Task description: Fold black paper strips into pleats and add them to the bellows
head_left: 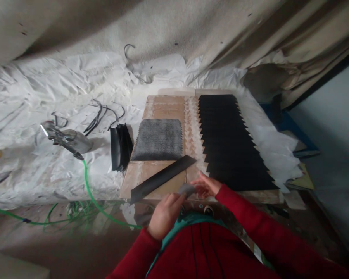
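My left hand point(166, 214) is closed on a small grey strip point(187, 189) at the front edge of the board, its fingers pinching the near end. Just to the right is my right hand point(206, 185), thumb raised apart from partly curled fingers; its fingertips are close to the strip's far end, and whether they touch it I cannot tell. A loose black strip point(163, 178) lies slantwise on the brown cardboard point(165, 102) in front of my hands. Beyond it rests a stack of grey, speckled strips point(158, 139). Overlapping black strips point(232, 143) with staggered ends cover the board's right side.
A bundle of black strips point(120, 147) stands left of the cardboard. Farther left, a metal spray gun point(65, 139) with a green hose point(88, 186) sits on the white-covered table point(26, 162). Thin dark cords point(100, 116) lie behind it. Draped cloth point(168, 31) hangs at the back.
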